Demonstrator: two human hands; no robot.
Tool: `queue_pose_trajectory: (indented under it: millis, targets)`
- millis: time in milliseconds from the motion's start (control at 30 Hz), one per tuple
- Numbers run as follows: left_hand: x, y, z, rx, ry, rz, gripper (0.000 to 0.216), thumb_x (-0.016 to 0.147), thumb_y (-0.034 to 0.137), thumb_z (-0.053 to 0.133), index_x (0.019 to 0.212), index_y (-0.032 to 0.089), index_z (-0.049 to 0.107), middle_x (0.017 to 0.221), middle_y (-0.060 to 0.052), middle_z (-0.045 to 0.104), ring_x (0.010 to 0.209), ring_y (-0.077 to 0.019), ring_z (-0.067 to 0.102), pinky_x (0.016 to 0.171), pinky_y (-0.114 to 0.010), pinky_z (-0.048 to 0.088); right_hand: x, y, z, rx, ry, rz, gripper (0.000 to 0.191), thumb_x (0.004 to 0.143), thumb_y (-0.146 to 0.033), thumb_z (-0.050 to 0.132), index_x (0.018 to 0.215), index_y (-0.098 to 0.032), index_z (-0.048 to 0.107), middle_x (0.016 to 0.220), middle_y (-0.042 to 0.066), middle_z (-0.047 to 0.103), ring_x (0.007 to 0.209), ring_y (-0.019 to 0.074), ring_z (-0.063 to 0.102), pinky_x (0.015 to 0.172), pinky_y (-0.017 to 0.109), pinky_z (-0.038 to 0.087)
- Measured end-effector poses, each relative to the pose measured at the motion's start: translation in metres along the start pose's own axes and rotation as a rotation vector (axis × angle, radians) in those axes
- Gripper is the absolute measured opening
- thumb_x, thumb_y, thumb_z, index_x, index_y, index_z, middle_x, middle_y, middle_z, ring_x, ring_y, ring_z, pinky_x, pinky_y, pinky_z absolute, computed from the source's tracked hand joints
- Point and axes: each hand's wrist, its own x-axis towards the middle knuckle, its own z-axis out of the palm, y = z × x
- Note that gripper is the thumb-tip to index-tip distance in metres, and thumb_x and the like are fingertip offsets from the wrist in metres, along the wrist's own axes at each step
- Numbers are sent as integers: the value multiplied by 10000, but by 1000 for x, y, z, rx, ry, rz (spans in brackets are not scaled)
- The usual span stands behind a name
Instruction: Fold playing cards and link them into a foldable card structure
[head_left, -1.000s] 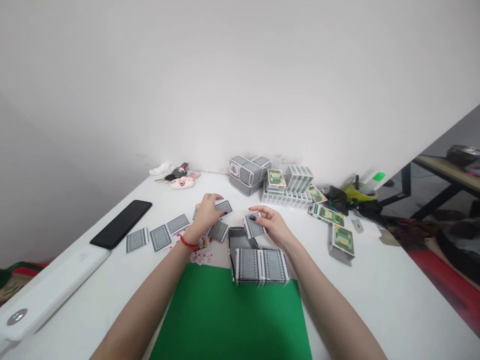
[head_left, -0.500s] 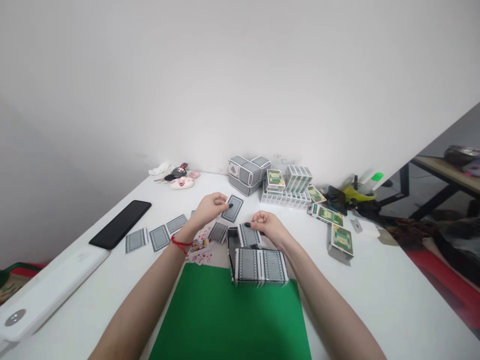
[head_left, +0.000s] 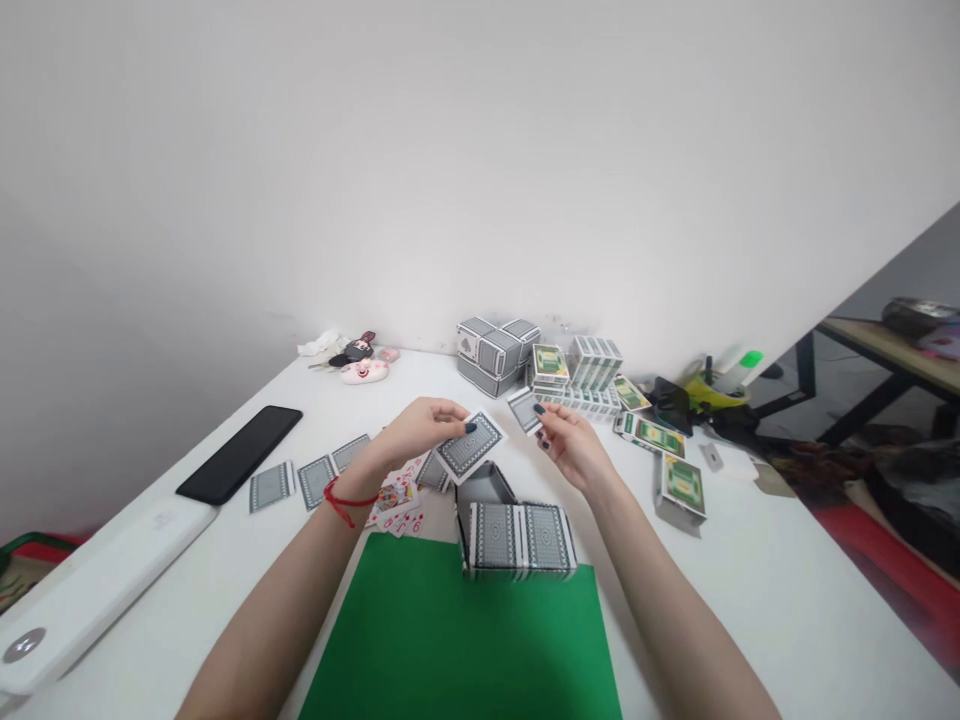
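My left hand (head_left: 421, 428) pinches a grey-backed playing card (head_left: 471, 447) and holds it raised above the table. My right hand (head_left: 571, 445) holds another grey-backed card (head_left: 523, 410) between its fingertips, a little to the right of the first. Both cards hover over a small open-topped box built of cards (head_left: 517, 525), which stands at the far edge of a green mat (head_left: 450, 640). Several more cards lie face down in a row (head_left: 319, 476) to the left, with a few face-up red cards (head_left: 397, 505) near my left wrist.
A black phone (head_left: 240, 452) and a white device (head_left: 97, 590) lie on the left of the white table. Card cubes (head_left: 495, 352) and stacked card boxes (head_left: 585, 372) stand at the back. Loose card boxes (head_left: 679, 480) lie on the right. Keys and a pink charm (head_left: 360, 362) sit far left.
Both hands rose from the table, each lifting a card. The left card moved right and up over the box; the right hand moved away from the box and turned palm up.
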Motion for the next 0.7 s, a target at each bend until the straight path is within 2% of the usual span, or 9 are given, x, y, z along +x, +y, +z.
queue_pose_trajectory:
  millis: [133, 267, 533, 700]
  targets:
    - [-4, 4, 7, 7, 0, 23, 229, 646, 287, 647, 822, 147, 685, 789, -40, 685, 682, -143, 591, 568, -217, 447, 0, -4, -1, 44, 19, 7, 378, 575, -241, 745, 922, -175, 610, 544, -54, 565, 428, 54, 487, 419, 167, 419]
    - [-1, 0, 11, -68, 26, 24, 246, 638, 310, 665, 807, 133, 687, 807, -55, 693, 710, -159, 606, 619, -243, 462, -4, -2, 5, 31, -26, 19, 389, 574, -237, 742, 937, -161, 627, 521, -50, 566, 418, 58, 488, 406, 174, 417]
    - [1, 1, 11, -164, 67, -8, 241, 601, 313, 685, 735, 113, 685, 699, -37, 673, 619, -132, 575, 561, -224, 420, -8, -2, 8, -1, -66, -37, 399, 589, -251, 737, 954, -140, 622, 458, -50, 565, 400, 67, 491, 403, 179, 404]
    - [1, 1, 12, -172, 50, -22, 239, 591, 307, 699, 741, 121, 695, 715, -37, 682, 634, -138, 582, 575, -229, 426, -9, -2, 11, -25, -68, -66, 395, 589, -251, 732, 951, -140, 620, 461, -55, 570, 377, 61, 481, 393, 180, 395]
